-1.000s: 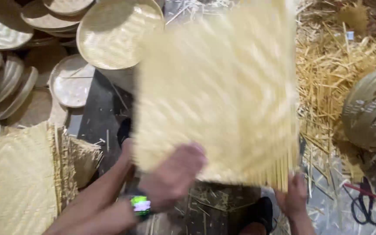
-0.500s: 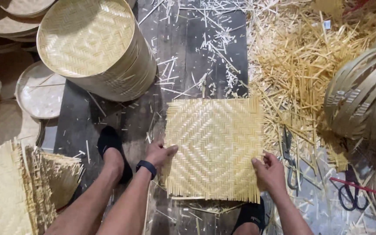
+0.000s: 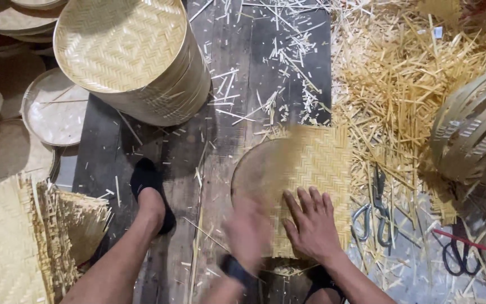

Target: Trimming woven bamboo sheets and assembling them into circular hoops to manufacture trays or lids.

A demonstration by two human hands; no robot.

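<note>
A square woven bamboo mat (image 3: 316,169) lies flat on the dark plank floor. A thin round bamboo hoop (image 3: 240,169) lies over its left half, blurred by motion. My right hand (image 3: 310,222) presses flat on the mat's near part, fingers spread. My left hand (image 3: 248,231) is blurred, at the near left of the hoop and mat; whether it grips the hoop I cannot tell. A dark band sits on my left wrist.
A tall stack of round woven trays (image 3: 136,62) stands at the far left. More mats (image 3: 7,247) lie near left. Shears (image 3: 375,211) lie right of the mat among bamboo offcuts (image 3: 400,84). Bamboo hoops (image 3: 473,135) pile up on the right. My foot (image 3: 153,197) rests left.
The mat went from held up before me to flat on the floor. A round hoop now lies over it, and my right hand moved onto the mat's surface.
</note>
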